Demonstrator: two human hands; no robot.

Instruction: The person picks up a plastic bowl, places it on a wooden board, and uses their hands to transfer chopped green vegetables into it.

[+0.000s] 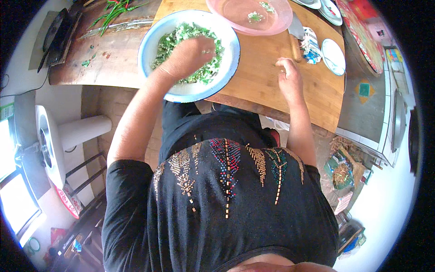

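Note:
My left hand (195, 54) reaches into a white enamel basin (149, 51) with a blue rim, its fingers bent down among chopped green and white greens (173, 34). Pale bits cling around the fingers, and whether they grip any of the greens is hidden. My right hand (289, 71) hovers over the wooden board (258, 74), loosely bent and holding nothing visible. Just beyond it lies a cleaver (295, 34) with a wooden handle, beside a blue and white cloth (311, 46). A pink translucent basin (234, 29) behind holds small clumps of white-flowered greens (255, 17).
Green and red chili peppers (114, 15) lie at the back left of the dark wooden table (112, 64). A small white dish (333, 56) sits near the board's right edge. Stacked plates (329, 12) stand at the back right. A white fan (51, 146) is at my left.

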